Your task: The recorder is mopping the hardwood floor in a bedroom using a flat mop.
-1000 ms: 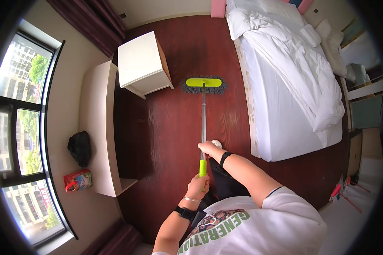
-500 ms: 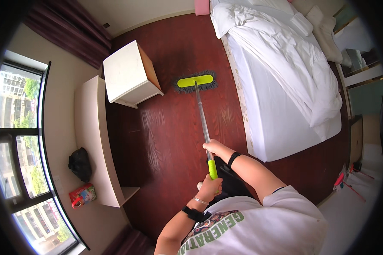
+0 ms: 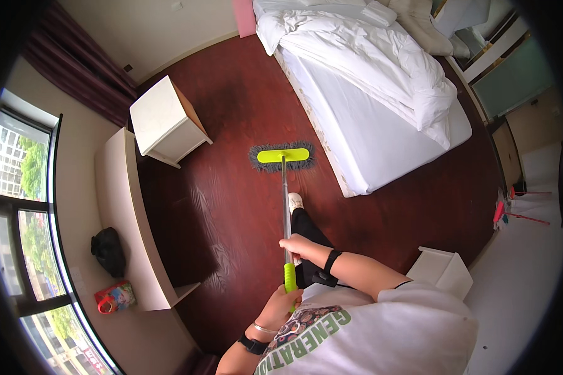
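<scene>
A flat mop (image 3: 283,155) with a lime-green plate and a grey shaggy pad lies on the dark red wooden floor (image 3: 231,194) ahead of me. Its silver pole runs back toward my body. My left hand (image 3: 280,305), with a bracelet and a black band at the wrist, is closed around the green grip at the pole's near end. Farther up, my right hand (image 3: 297,246) wraps round the bare pole. Part of the grip is hidden by my left fingers. My foot in a white shoe (image 3: 295,201) stands just right of the pole.
On the right is a bed (image 3: 363,169) with a rumpled white quilt (image 3: 369,62). A white cabinet (image 3: 169,122) stands at the far left. Along the window wall, a ledge (image 3: 116,200) holds a black bag (image 3: 108,251) and a red bag (image 3: 114,297). Another white cabinet (image 3: 444,269) is near my right elbow.
The mop head has come closer to me, and both hands have shifted slightly left and down in the picture. My foot now shows ahead, and the bed appears farther left.
</scene>
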A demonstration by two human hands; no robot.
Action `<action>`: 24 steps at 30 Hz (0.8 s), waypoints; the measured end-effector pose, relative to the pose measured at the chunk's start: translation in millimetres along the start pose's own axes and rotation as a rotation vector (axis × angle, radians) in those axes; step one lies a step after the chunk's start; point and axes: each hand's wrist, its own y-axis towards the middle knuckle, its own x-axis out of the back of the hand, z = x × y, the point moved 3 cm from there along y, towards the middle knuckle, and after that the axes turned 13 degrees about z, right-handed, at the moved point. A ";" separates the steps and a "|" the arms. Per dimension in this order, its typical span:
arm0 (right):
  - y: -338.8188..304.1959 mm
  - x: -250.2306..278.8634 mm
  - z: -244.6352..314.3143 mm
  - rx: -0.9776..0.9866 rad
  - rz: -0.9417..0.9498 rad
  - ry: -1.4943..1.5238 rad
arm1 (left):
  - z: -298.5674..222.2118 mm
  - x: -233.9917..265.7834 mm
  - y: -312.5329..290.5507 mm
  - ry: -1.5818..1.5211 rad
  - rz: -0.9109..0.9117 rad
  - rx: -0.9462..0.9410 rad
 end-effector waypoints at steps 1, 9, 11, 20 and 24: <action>0.5 -2.9 -25.9 0.016 0.013 0.039 | 6.1 -6.9 -8.7 0.339 0.003 -0.053; -42.1 -16.8 -89.3 0.014 0.107 0.043 | 62.0 -32.8 -22.9 0.339 0.002 0.129; -40.0 -11.0 -94.0 0.015 0.036 0.020 | 60.9 -39.3 -23.1 0.334 -0.025 0.142; -20.1 34.8 -71.5 0.001 -0.188 -0.079 | 57.8 -55.5 37.0 0.137 -0.102 0.076; -10.6 101.3 -40.4 0.016 -0.182 -0.191 | 30.9 -86.4 97.2 -0.178 -0.072 0.010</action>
